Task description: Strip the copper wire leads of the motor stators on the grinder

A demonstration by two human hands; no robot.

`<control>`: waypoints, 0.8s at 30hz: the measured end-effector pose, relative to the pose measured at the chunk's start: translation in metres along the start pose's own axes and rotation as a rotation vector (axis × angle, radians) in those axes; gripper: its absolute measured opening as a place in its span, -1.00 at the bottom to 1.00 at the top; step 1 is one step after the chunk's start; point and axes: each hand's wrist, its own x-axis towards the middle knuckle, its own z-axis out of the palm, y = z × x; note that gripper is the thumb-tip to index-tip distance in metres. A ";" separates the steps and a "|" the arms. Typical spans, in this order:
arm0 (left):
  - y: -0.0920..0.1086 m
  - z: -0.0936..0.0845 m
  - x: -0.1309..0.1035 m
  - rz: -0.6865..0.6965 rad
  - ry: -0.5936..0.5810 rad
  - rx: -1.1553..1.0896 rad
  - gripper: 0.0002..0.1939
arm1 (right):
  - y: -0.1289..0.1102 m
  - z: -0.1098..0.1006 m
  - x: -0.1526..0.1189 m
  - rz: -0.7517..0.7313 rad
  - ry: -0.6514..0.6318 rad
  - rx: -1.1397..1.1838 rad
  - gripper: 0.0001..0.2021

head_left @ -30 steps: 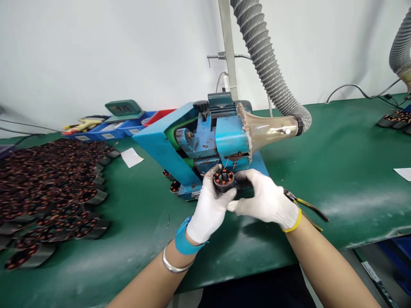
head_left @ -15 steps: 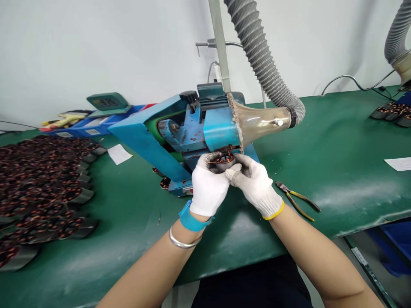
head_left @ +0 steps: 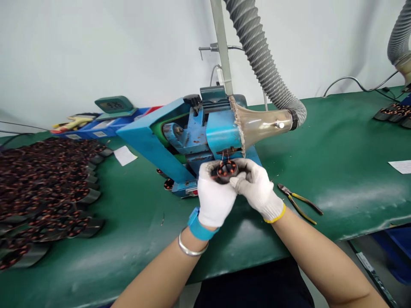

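A round dark part with copper windings point(head_left: 227, 170) is held between my two gloved hands, its open face tilted up toward me. My left hand point(head_left: 214, 192) grips its left side, and my right hand point(head_left: 256, 184) grips the right side with the thumb at its lower edge. Thin copper wires rise from the part to a small slot at the front of the blue machine point(head_left: 221, 130). Whether the wire ends touch the machine cannot be made out. A translucent funnel point(head_left: 265, 124) is joined to the machine's right side.
Many wound parts point(head_left: 48, 184) cover the table's left side. Yellow-handled cutters point(head_left: 300, 201) lie right of my right hand. Behind stand blue bins point(head_left: 109, 125) and a green digital display point(head_left: 114, 105). A ribbed grey hose point(head_left: 263, 55) rises from the funnel. Paper point(head_left: 125, 155) lies left of the machine.
The held part is tilted more toward me, and its wires now stand up toward the machine's slot. The whole view has shifted slightly, moving the scene right and down.
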 end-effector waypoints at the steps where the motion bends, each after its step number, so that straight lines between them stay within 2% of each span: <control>1: -0.001 -0.003 -0.004 0.031 0.008 -0.002 -0.48 | -0.003 0.001 -0.003 -0.031 -0.011 -0.069 -0.56; 6: -0.016 -0.013 -0.013 0.131 -0.050 -0.127 -0.50 | -0.008 -0.003 -0.012 -0.419 -0.040 -0.377 -0.80; 8: -0.022 -0.013 -0.013 0.148 -0.098 -0.085 -0.51 | -0.009 -0.007 -0.011 -0.515 -0.004 -0.512 -0.79; 9: -0.024 -0.013 -0.013 0.150 -0.135 -0.053 -0.51 | -0.010 -0.010 -0.010 -0.513 0.023 -0.567 -0.78; 11: -0.025 -0.014 -0.014 0.154 -0.192 0.010 -0.51 | -0.012 -0.016 -0.006 -0.391 0.110 -0.536 -0.76; 14: -0.023 -0.015 -0.014 0.131 -0.139 0.065 -0.53 | -0.014 -0.027 0.005 -0.120 0.310 -0.128 -0.69; 16: -0.022 -0.014 -0.011 0.084 -0.084 0.043 -0.56 | -0.014 -0.031 0.010 -0.028 0.378 0.042 -0.66; 18: -0.022 -0.014 -0.009 0.034 -0.046 -0.006 -0.53 | -0.012 -0.029 0.010 0.048 0.302 -0.060 -0.67; 20: -0.023 -0.013 -0.007 -0.006 -0.037 -0.072 -0.44 | -0.009 -0.020 0.005 0.085 0.142 -0.233 -0.67; 22: -0.024 -0.013 -0.007 -0.049 -0.079 -0.142 -0.38 | -0.005 -0.009 -0.001 0.019 0.006 -0.286 -0.65; 24: -0.023 -0.013 -0.007 -0.097 -0.132 -0.180 -0.39 | 0.000 -0.001 -0.005 -0.069 -0.036 -0.239 -0.65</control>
